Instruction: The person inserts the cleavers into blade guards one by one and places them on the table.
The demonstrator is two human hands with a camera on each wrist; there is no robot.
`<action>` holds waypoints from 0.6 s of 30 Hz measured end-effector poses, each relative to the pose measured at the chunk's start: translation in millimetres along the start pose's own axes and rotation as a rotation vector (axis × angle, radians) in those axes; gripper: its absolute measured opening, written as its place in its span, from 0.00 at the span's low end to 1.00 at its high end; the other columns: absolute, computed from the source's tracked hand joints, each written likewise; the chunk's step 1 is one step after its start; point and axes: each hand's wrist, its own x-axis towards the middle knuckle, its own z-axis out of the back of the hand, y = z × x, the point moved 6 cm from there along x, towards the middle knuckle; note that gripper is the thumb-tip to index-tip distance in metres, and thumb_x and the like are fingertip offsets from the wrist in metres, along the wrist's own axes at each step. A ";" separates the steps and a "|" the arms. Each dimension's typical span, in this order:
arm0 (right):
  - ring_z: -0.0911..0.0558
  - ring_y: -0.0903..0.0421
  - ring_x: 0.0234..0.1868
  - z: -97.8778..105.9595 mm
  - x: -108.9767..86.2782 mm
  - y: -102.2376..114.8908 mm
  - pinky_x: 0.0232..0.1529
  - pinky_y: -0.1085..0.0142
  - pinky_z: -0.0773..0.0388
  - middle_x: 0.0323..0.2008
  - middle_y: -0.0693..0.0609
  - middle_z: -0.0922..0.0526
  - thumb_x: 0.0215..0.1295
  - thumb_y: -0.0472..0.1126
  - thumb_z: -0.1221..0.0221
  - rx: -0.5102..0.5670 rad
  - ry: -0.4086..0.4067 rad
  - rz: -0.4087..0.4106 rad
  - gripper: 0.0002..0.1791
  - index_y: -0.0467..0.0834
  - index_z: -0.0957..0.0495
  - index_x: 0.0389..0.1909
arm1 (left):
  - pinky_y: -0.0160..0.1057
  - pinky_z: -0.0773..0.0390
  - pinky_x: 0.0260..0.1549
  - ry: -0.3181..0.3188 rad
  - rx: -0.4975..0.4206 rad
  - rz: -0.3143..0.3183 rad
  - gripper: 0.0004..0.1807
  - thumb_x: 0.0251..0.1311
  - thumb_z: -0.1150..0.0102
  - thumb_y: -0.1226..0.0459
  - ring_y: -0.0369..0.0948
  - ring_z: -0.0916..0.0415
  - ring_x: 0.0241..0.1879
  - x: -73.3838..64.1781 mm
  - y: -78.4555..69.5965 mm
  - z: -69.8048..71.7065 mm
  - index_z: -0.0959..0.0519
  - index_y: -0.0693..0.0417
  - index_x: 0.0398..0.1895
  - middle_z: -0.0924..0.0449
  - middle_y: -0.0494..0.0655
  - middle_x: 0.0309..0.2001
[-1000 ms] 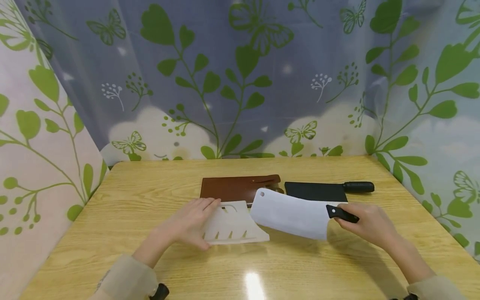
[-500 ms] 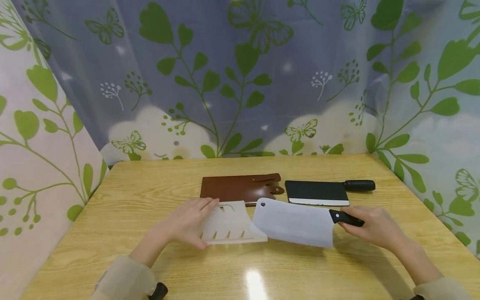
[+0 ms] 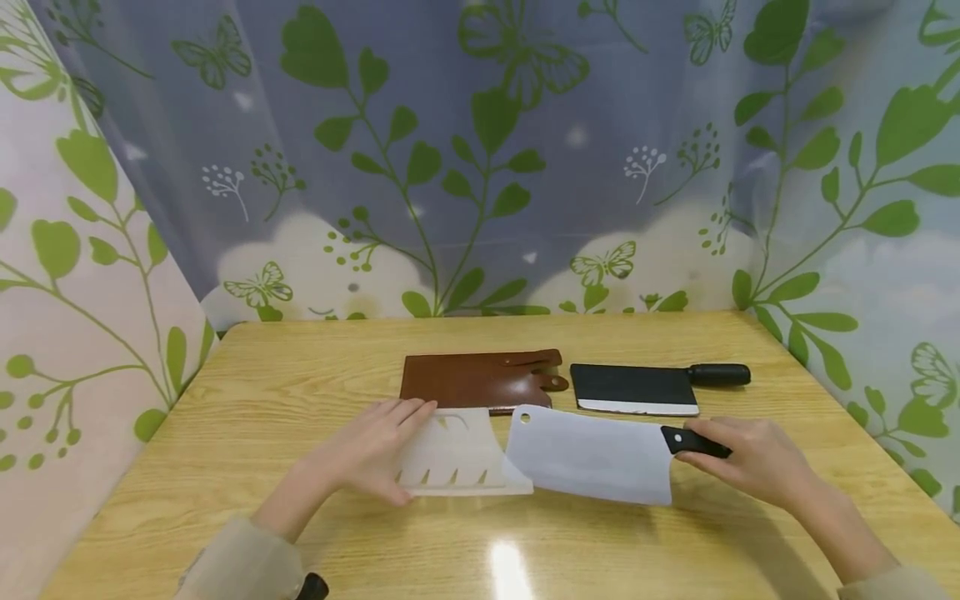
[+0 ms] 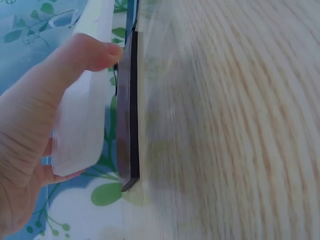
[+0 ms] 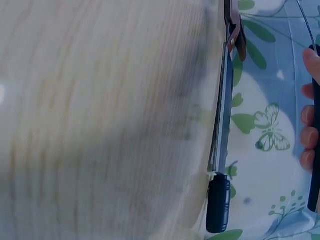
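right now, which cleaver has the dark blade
The black-bladed cleaver lying on the table beside the brown sheath. The other cleaver, held by the right hand, has a pale blade.

Brown sheath (image 3: 461, 379): is laid flat on the table (image 3: 300, 354), strap (image 3: 553, 382) turned toward the dark cleaver (image 3: 630, 384).
Dark cleaver: is placed just beside, handle (image 3: 718, 375) pointed away.
Backdrop (image 3: 420, 163): is printed with green leaves and butterflies.

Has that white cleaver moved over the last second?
Yes. In the head view, the white cleaver has shifted down the picture and slightly right: earlier it hid part of the black cleaver, which now shows whole.
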 end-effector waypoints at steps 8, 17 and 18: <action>0.25 0.67 0.17 -0.5 9.5 7.4 0.16 0.72 0.30 0.24 0.55 0.17 0.64 0.63 0.51 -0.076 0.041 -0.014 0.26 0.45 0.18 0.32 | 0.52 0.32 0.57 0.020 0.009 -0.004 0.61 0.26 0.32 0.43 0.51 0.33 0.58 -0.3 -2.8 -0.1 0.42 0.63 0.68 0.34 0.56 0.62; 0.35 0.74 0.15 -3.7 10.1 10.9 0.13 0.77 0.40 0.21 0.58 0.20 0.64 0.63 0.52 -0.088 0.063 -0.021 0.24 0.47 0.21 0.31 | 0.53 0.33 0.57 0.011 0.004 -0.016 0.62 0.25 0.30 0.44 0.53 0.34 0.59 -1.4 -2.7 -1.4 0.43 0.65 0.68 0.34 0.58 0.61; 0.36 0.73 0.15 -4.1 10.1 11.0 0.13 0.78 0.40 0.20 0.58 0.20 0.64 0.63 0.52 -0.088 0.062 -0.017 0.25 0.47 0.21 0.31 | 0.53 0.33 0.58 0.011 0.005 -0.018 0.62 0.26 0.30 0.44 0.53 0.34 0.59 -1.5 -2.8 -1.2 0.42 0.65 0.68 0.34 0.58 0.61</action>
